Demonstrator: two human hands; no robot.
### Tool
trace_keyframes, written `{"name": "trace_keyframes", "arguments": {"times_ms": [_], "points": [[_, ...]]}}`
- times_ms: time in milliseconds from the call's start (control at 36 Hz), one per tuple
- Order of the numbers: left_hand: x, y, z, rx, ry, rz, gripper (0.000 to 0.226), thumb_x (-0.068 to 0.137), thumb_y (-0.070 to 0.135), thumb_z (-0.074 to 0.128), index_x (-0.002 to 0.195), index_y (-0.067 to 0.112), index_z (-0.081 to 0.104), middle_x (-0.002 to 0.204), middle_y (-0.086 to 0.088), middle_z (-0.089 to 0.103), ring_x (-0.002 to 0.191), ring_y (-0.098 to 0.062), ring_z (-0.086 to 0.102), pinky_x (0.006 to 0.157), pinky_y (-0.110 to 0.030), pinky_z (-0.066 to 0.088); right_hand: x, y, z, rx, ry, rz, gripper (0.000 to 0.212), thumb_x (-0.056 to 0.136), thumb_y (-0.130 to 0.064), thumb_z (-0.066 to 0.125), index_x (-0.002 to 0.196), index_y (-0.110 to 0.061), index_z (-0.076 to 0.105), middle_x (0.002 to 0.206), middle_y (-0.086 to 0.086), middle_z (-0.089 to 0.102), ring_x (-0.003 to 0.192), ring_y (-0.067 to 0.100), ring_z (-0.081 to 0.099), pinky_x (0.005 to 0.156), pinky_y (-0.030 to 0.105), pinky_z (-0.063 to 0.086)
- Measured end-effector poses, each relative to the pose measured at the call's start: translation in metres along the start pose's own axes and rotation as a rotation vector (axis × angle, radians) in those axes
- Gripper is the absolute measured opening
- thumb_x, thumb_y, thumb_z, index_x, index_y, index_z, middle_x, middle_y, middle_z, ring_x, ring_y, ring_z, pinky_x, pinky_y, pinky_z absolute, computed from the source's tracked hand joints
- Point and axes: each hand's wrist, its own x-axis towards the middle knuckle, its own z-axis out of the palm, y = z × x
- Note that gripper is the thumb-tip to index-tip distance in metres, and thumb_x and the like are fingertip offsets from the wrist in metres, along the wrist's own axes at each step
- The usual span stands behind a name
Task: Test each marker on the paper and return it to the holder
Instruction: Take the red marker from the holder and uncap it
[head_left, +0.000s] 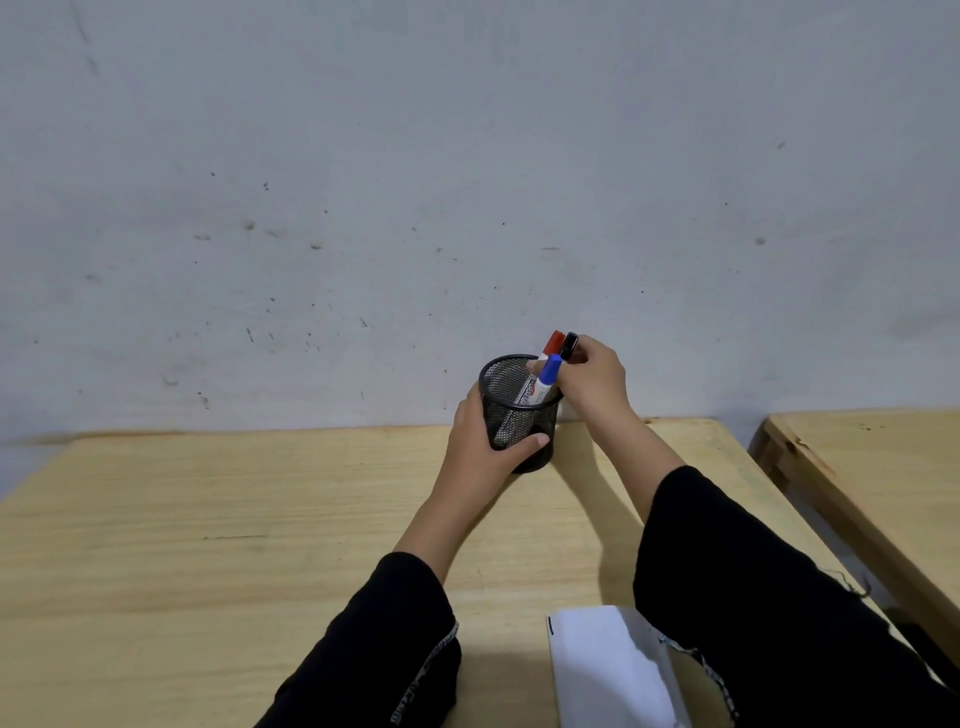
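Wooden table (260, 519), left hand (480, 441) fingers wrapped around mesh holder (517, 415), right hand (592, 382) fingers pinching black-capped marker (569, 344)

A black wire-mesh cylindrical holder (519, 410) carries a white-barrelled marker with a blue cap (546, 378), a red-capped marker (554, 341) and a black-capped marker (569, 345). The pale yellow wooden tabletop (234, 519) shows faint grain lines, and the white sheet of paper (602, 670) has a short dark stroke at its left edge. Both loose black sleeves (769, 587) have cuffs trimmed in a black-and-white patterned band, and the grey-blue wall (415, 182) is speckled with dark marks.
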Motion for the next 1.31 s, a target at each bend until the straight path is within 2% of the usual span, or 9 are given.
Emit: {"name": "trace_keyframes", "arguments": {"times_ms": [139,250,444,556,639,889,1000,1139,1306], "points": [[-0.001,-0.002,0.002,0.165,0.046,-0.004,0.072,0.066,0.046,0.076,0.127,0.027,0.043,0.113,0.003,0.047,0.107,-0.010,0.048,0.090,-0.023,0.043,-0.001,-0.009,-0.012,0.116,-0.002,-0.020,0.022,0.071,-0.014,0.078,0.086,-0.012,0.063,0.070,-0.005,0.053,0.067,0.011,0.050,0.059,0.014,0.042],[-0.005,0.001,0.003,0.178,0.070,-0.067,0.069,0.066,0.047,0.077,0.122,0.021,0.046,0.110,0.003,0.042,0.107,-0.015,0.051,0.092,-0.028,0.045,-0.005,-0.020,-0.029,0.178,-0.018,-0.091,0.020,0.072,-0.015,0.076,0.087,-0.013,0.063,0.080,-0.001,0.059,0.080,0.018,0.059,0.081,0.033,0.052],[-0.017,0.026,0.001,0.124,0.089,-0.128,0.064,0.077,0.024,0.073,0.130,0.009,0.040,0.112,0.004,0.036,0.107,-0.015,0.048,0.088,-0.024,0.039,-0.028,-0.061,-0.059,0.248,0.049,-0.266,0.017,0.077,-0.015,0.072,0.091,-0.011,0.063,0.091,0.004,0.064,0.083,0.014,0.059,0.072,0.016,0.046],[-0.029,0.045,-0.008,0.120,0.110,-0.141,0.053,0.084,0.019,0.067,0.128,0.007,0.041,0.113,0.001,0.037,0.104,-0.016,0.048,0.085,-0.022,0.036,-0.050,-0.079,-0.077,0.252,0.090,-0.381,0.013,0.079,-0.012,0.070,0.088,-0.012,0.061,0.089,-0.004,0.064,0.081,0.012,0.060,0.078,0.022,0.049],[-0.035,0.061,-0.021,0.155,0.115,-0.082,0.032,0.082,0.015,0.067,0.108,0.016,0.048,0.105,-0.004,0.045,0.098,-0.020,0.050,0.075,-0.017,0.038,-0.070,-0.086,-0.089,0.270,0.105,-0.437,0.013,0.079,-0.011,0.069,0.088,-0.015,0.061,0.087,-0.007,0.064,0.082,0.010,0.061,0.080,0.026,0.050],[-0.075,0.150,-0.048,-0.033,0.032,0.182,0.030,0.085,0.012,0.065,0.114,0.007,0.058,0.089,0.002,0.061,0.073,0.006,0.059,0.068,-0.005,0.046,-0.135,-0.067,-0.100,0.157,0.028,-0.445,0.008,0.080,-0.013,0.069,0.085,-0.013,0.063,0.079,-0.010,0.064,0.072,-0.006,0.059,0.070,0.017,0.050],[-0.101,0.174,-0.054,0.009,0.002,0.270,0.022,0.086,0.017,0.064,0.107,0.012,0.064,0.096,-0.004,0.067,0.086,-0.007,0.063,0.073,-0.008,0.048,-0.160,-0.056,-0.093,0.102,-0.019,-0.443,0.006,0.081,-0.017,0.068,0.085,-0.015,0.064,0.080,-0.010,0.064,0.074,-0.003,0.059,0.070,0.017,0.051],[-0.125,0.178,-0.059,0.125,-0.037,0.259,0.017,0.085,0.023,0.066,0.096,0.012,0.069,0.093,-0.005,0.071,0.088,-0.015,0.066,0.081,-0.026,0.052,-0.183,-0.043,-0.085,-0.012,-0.074,-0.457,0.016,0.078,-0.008,0.069,0.093,-0.010,0.068,0.090,0.001,0.068,0.077,0.002,0.062,0.076,0.021,0.053],[-0.145,0.169,-0.063,0.182,-0.009,0.213,0.014,0.082,0.017,0.068,0.087,0.005,0.073,0.080,-0.008,0.073,0.066,-0.007,0.064,0.059,-0.009,0.048,-0.202,-0.038,-0.078,-0.136,-0.106,-0.515,0.014,0.077,-0.010,0.069,0.090,-0.014,0.072,0.088,0.009,0.069,0.081,0.022,0.065,0.078,0.030,0.053]]}}
